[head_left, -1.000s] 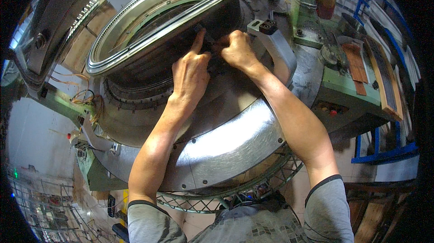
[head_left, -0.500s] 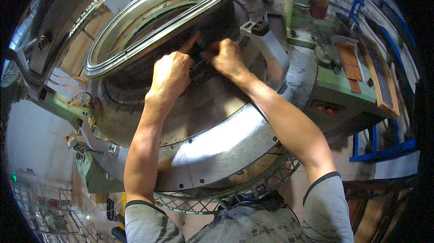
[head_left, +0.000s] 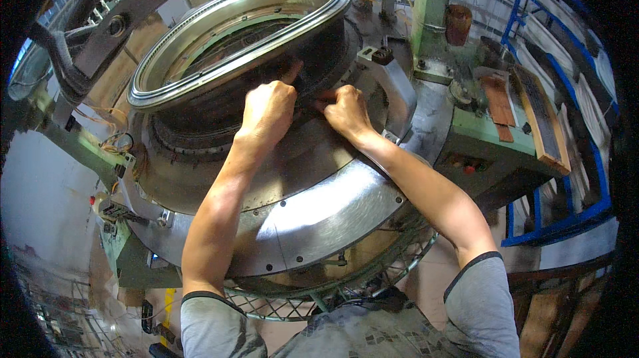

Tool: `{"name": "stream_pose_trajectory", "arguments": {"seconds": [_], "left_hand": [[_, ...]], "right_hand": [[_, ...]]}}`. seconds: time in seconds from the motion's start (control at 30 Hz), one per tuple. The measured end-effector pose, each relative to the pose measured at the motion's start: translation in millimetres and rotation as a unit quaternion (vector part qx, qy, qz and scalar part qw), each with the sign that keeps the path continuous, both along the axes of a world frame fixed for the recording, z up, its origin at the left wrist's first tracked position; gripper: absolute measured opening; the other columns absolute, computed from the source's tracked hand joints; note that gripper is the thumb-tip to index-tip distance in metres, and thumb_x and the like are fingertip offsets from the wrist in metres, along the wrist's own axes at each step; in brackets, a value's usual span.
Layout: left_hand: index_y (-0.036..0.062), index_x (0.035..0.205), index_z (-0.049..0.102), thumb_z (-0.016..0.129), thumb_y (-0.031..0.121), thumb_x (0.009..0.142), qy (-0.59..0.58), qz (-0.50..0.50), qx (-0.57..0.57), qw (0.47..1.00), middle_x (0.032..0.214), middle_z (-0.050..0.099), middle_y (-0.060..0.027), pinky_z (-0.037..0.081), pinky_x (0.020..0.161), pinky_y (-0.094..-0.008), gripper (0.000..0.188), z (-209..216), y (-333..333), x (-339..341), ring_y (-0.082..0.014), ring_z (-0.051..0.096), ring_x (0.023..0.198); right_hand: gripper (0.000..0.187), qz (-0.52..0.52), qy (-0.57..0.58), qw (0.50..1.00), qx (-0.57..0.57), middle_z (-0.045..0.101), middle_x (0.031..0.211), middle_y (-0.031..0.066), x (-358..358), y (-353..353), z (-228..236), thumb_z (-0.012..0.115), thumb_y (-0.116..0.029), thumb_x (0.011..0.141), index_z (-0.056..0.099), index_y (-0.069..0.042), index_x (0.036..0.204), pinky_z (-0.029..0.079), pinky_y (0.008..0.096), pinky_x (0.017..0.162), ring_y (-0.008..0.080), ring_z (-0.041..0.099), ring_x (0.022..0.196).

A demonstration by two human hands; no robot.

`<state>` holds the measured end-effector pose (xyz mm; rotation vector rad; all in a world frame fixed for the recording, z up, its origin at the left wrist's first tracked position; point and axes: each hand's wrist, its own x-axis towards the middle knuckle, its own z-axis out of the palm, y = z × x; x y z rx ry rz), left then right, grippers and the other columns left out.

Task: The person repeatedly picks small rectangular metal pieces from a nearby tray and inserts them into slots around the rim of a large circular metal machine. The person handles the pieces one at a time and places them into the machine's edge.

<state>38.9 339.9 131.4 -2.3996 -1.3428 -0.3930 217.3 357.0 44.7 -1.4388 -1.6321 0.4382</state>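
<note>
At the machine's centre, left hand [head_left: 267, 110] and right hand [head_left: 345, 110], both curled with fingers pressed together, touch the dark cylinder wall [head_left: 319, 65] beneath the tilted steel ring [head_left: 233, 32]; base plate [head_left: 319, 211] lies near.

The fingertips of the left hand [head_left: 269, 110] and the right hand [head_left: 345, 109] are hidden against the dark wall [head_left: 333, 52] under the big metal ring [head_left: 239, 32]. What they pinch is too small to tell.
</note>
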Motion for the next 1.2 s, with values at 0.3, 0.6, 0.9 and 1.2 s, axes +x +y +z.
{"name": "stream_pose_trajectory", "arguments": {"seconds": [0.3,0.6,0.9,1.2], "left_hand": [[0.0009,0.072,0.073,0.064,0.004,0.079,-0.035,-0.078,0.0,0.996,0.072,0.069,-0.0226,0.06,0.063,-0.0455,0.012,-17,2,0,-0.0387,0.072,0.071],[0.0028,0.074,0.076,0.065,0.005,0.076,0.012,-0.007,0.06,0.998,0.076,0.071,-0.0204,0.06,0.067,-0.0428,0.011,14,3,0,-0.0355,0.074,0.075],[0.0025,0.076,0.076,0.064,0.004,0.077,0.094,-0.004,0.045,0.995,0.076,0.071,-0.0199,0.06,0.068,-0.0426,0.013,16,6,-4,-0.0339,0.074,0.075],[0.0032,0.132,0.064,0.06,0.003,0.083,0.178,0.004,0.02,0.984,0.083,0.073,-0.0199,0.059,0.066,-0.0416,0.049,27,9,-13,-0.0324,0.074,0.077]], "right_hand": [[0.023,-0.013,-0.099,0.995,-0.023,0.072,0.087,0.0253,17,1,-14,0.073,-0.018,0.081,0.074,0.005,0.087,0.055,0.0403,0.074,0.0346,0.074,0.081],[0.019,-0.019,0.045,0.988,0.148,0.076,0.084,0.0143,-22,57,-21,0.08,-0.015,0.082,0.075,0.001,0.088,0.054,0.0366,0.073,0.0191,0.07,0.077],[0.024,0.046,0.308,0.943,0.115,0.076,0.085,0.0101,-20,75,-15,0.077,-0.025,0.085,0.074,-0.001,0.088,0.055,0.0339,0.072,0.0191,0.07,0.08],[0.025,-0.047,-0.085,0.983,0.156,0.066,0.087,0.0274,-5,60,-14,0.077,-0.026,0.082,0.074,-0.001,0.084,0.054,0.049,0.067,0.0455,0.066,0.086]]}}
